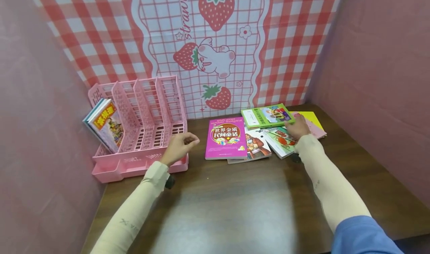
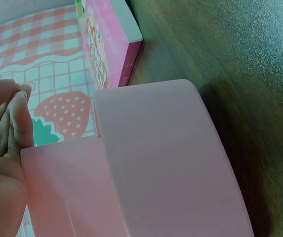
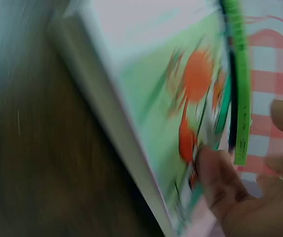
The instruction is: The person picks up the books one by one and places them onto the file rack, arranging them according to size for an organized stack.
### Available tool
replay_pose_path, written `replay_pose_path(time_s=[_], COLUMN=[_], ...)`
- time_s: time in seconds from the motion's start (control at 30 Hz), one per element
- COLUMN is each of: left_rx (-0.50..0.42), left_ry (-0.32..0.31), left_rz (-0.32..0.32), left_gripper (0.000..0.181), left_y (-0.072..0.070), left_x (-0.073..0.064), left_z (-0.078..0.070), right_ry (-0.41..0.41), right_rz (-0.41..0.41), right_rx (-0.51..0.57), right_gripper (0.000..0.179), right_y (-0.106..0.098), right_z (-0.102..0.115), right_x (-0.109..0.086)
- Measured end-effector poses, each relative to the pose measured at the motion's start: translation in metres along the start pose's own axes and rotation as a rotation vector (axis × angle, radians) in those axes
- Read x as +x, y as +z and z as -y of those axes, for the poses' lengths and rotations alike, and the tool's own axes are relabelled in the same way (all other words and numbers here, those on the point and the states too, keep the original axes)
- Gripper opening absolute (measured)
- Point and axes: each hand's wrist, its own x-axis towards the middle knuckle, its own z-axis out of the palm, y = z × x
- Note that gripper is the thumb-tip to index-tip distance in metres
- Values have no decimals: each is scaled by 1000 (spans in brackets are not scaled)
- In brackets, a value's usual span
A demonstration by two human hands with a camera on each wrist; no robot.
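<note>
My right hand is at the right end of a green-covered book, over a book with an orange crab-like picture. In the right wrist view its thumb overlaps that picture, and the fingers are spread away from the thumb. The green book's spine appears just beyond. My left hand hovers at the right front of a pink desktop book rack. Its fingers are loosely bent toward the thumb, holding nothing, as the left wrist view shows beside the pink plastic wall.
Several books lean in the rack's leftmost slot. A magenta book overlaps a white one with a brown figure. Pink and yellow books lie right of the right hand. A strawberry-print cloth hangs behind the wooden table.
</note>
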Motion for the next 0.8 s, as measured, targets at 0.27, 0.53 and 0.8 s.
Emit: replay_pose_path(time_s=[0.27, 0.53, 0.8], left_rx=[-23, -31, -33], left_ry=[4, -35, -29], left_rz=[-2, 2, -9], left_gripper=[13, 14, 13], left_y=[0, 0, 2], left_x=[1, -4, 0], left_z=[2, 3, -2], right_ry=[-139, -225, -197], right_rz=[16, 57, -66], right_rx=[-567, -693, -583], right_gripper=[85, 75, 61], right_y=[3, 1, -16], right_z=[-8, 12, 5], right_x=[1, -29, -37])
